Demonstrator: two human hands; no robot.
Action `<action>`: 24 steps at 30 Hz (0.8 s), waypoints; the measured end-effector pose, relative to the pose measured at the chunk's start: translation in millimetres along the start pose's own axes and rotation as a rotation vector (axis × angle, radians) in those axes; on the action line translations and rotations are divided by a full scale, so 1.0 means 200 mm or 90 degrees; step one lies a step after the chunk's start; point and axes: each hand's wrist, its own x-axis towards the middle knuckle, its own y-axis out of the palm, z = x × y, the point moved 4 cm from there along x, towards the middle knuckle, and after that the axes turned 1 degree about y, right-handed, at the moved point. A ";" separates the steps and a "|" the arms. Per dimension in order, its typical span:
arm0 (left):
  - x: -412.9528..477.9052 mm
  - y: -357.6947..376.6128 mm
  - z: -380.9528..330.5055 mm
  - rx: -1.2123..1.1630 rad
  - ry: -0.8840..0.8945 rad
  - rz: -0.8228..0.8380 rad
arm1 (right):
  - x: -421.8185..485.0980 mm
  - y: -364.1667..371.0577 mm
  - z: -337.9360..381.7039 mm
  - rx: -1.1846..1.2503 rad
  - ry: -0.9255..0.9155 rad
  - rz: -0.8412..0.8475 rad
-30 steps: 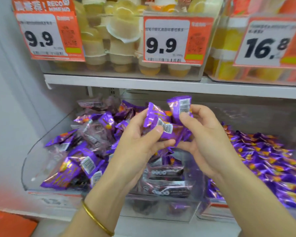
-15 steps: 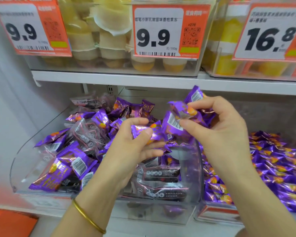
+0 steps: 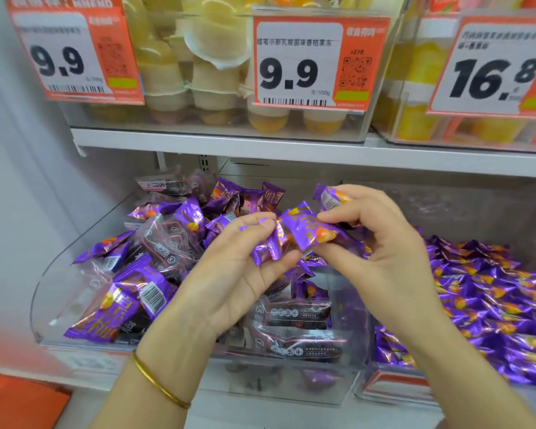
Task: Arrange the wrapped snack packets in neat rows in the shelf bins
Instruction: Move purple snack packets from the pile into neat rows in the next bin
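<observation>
Fingers (image 3: 338, 217) of the left hand (image 3: 229, 280) and right hand (image 3: 384, 249) pinch tight on a few shiny purple foil snack packets (image 3: 304, 235), held above the jumbled clear plastic shelf bin (image 3: 53, 298), probably to square them up before laying them in the tidier neighbouring bin (image 3: 365, 394).

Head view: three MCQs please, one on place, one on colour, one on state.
1. The jelly cups sit:
A) on the shelf above the packet bins
B) on the floor
C) among the packets

2. The packet pinched by the right hand is mostly:
A) green
B) purple
C) white

3. The left hand is:
A) flat on the shelf
B) hanging empty
C) gripping a packet

Key:
1 A: the cups fill clear boxes behind the 9.9 tags, above the lower bin.
2 B: the wrapper is purple with orange print.
3 C: it pinches a purple packet.
</observation>
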 end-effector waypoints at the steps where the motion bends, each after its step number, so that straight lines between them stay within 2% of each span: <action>1: 0.00 0.00 -0.01 0.004 0.010 0.005 | 0.00 -0.01 -0.01 -0.004 0.000 -0.012; 7: -0.02 0.01 -0.01 -0.013 0.023 0.070 | -0.01 0.02 0.01 -0.063 -0.051 0.018; 10: -0.03 0.01 0.00 0.059 0.045 0.081 | -0.01 0.05 0.00 -0.100 -0.079 0.058; 12: -0.03 0.01 0.00 0.095 0.051 0.068 | -0.02 0.06 0.00 -0.088 -0.063 0.100; 14: -0.03 0.01 0.00 0.107 0.058 0.057 | -0.02 0.06 0.00 -0.008 0.001 0.114; 16: -0.03 0.01 -0.01 0.113 0.067 0.053 | -0.01 0.03 -0.01 0.102 0.060 0.076; 19: -0.03 0.03 0.00 0.132 0.077 0.061 | 0.00 -0.01 -0.01 0.149 0.064 -0.020; 21: -0.02 0.03 0.01 0.130 0.088 0.061 | 0.00 -0.03 -0.02 0.198 0.069 -0.051; 24: -0.02 0.03 0.01 0.116 0.101 0.048 | -0.01 -0.06 -0.04 0.285 0.138 -0.074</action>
